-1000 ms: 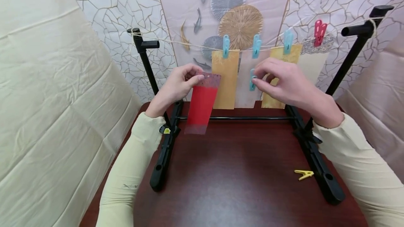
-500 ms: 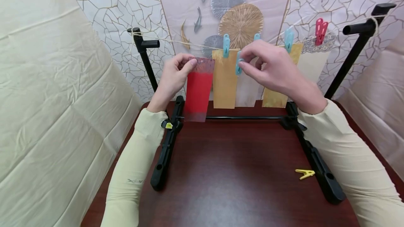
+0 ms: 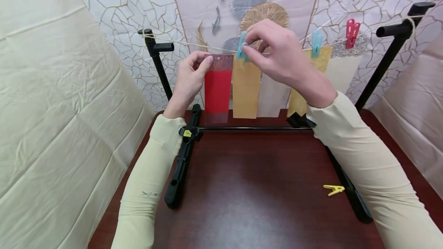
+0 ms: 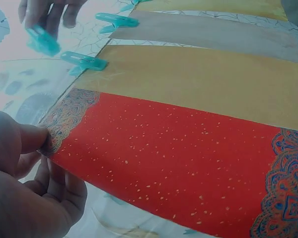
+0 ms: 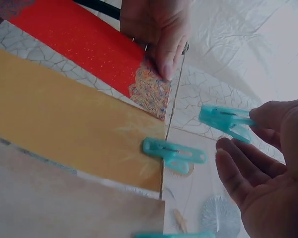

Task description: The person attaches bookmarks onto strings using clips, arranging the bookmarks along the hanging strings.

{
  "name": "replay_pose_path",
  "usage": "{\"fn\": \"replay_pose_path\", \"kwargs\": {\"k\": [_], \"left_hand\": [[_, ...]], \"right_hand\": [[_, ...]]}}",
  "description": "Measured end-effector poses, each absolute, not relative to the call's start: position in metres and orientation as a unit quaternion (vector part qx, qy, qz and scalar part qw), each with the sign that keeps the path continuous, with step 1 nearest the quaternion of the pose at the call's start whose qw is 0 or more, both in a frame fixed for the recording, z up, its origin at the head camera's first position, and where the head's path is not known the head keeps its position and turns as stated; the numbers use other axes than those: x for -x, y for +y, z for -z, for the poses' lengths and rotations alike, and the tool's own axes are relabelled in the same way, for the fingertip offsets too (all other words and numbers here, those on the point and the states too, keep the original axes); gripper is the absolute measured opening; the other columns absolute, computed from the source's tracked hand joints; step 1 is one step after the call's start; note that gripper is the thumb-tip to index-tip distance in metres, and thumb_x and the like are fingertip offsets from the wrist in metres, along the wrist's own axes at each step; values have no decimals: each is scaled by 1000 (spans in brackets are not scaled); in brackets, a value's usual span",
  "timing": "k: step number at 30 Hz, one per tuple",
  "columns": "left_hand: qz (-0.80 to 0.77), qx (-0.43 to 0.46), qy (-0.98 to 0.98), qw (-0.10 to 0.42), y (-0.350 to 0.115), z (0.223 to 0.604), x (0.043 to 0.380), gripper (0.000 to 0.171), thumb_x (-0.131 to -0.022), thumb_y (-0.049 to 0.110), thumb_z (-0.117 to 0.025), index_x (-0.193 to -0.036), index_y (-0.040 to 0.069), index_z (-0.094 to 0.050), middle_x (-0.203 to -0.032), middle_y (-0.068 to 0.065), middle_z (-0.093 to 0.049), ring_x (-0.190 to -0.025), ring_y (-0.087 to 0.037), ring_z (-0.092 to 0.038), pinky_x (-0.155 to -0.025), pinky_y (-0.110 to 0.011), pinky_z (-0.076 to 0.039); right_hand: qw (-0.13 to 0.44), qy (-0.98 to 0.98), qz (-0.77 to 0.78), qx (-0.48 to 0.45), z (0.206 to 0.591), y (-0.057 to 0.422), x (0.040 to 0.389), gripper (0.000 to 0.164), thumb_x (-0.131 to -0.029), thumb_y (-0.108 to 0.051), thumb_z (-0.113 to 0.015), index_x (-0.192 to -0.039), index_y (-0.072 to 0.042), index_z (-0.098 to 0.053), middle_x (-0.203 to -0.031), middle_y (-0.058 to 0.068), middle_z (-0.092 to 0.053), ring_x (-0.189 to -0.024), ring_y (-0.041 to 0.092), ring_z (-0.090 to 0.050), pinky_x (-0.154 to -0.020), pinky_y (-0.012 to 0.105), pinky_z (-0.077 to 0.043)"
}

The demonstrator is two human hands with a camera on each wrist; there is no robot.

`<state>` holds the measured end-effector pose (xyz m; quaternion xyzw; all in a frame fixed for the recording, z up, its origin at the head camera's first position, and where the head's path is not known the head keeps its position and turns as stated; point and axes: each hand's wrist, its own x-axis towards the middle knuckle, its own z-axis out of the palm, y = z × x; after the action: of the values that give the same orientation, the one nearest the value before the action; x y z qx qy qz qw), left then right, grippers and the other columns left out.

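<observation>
My left hand [image 3: 189,73] pinches the upper left corner of a red paper strip [image 3: 218,91], which has ornate patterned ends and gold flecks. The strip hangs upright, its top edge close to the string [image 3: 188,44]. Between thumb and fingers, my right hand [image 3: 278,49] holds a blue-green clothespin [image 5: 223,120] by its handle end, apart from the string in the right wrist view. Just beside the red strip, a gold-tan paper strip [image 3: 245,91] hangs from the string by another blue-green clothespin [image 5: 171,151]. In the head view the two clothespins overlap.
A black stand [image 3: 180,164] carries the string between two posts. Further right hang a pale strip [image 3: 273,95], a yellow strip [image 3: 320,58] and a cream one [image 3: 342,74] under a red clothespin [image 3: 352,34]. A yellow clothespin [image 3: 334,190] lies on the dark table [image 3: 256,187].
My left hand has raised the red strip toward the string, left of the gold-tan strip. My right hand has carried its clothespin left and upward, toward the top of the gold-tan strip.
</observation>
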<state>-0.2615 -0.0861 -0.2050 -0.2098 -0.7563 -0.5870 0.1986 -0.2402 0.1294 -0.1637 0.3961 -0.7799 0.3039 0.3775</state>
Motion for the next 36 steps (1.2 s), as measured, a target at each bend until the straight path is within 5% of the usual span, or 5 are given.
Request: {"fn": "replay_pose_path", "kwargs": {"k": [18, 36], "left_hand": [[613, 221, -735, 188, -80, 201, 269, 20, -92, 9, -56, -105, -6, -59, -81, -9, -58, -75, -18, -51, -68, -23, -41], [618, 231, -729, 180, -84, 203, 275, 22, -92, 9, -55, -106, -7, -58, -88, -8, -60, -76, -15, -53, -71, -25, -42]], "right_hand": [[376, -802, -253, -390, 143, 104, 259, 15, -92, -10, -55, -103, -3, -60, -101, 8, -61, -88, 18, -57, -76, 31, -43], [371, -826, -231, -355, 152, 86, 273, 5, -90, -10, -58, -92, -6, -59, -90, 4, -63, -88, 16, -60, -87, 40, -31]]}}
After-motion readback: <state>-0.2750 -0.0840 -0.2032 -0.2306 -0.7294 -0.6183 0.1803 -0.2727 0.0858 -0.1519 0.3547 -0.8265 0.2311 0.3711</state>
